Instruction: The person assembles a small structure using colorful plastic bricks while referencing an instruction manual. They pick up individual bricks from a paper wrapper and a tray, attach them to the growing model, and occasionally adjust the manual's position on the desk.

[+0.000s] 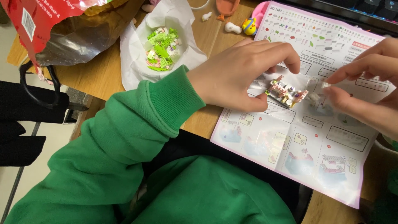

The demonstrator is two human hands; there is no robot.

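My left hand (244,72), in a green sleeve, pinches the left end of a small pink and white brick model (286,92) between thumb and fingers. The model rests on a printed instruction sheet (311,141) spread over the wooden table (99,76). My right hand (365,87) hovers just to the right of the model, with a tiny white brick piece (326,85) held between thumb and fingertips.
A white paper wrapper (137,54) holds several loose green, pink and white bricks (162,49). A red and dark plastic bag (62,29) lies at the top left. Small toy figures (248,25) and a dark keyboard (365,10) sit at the back.
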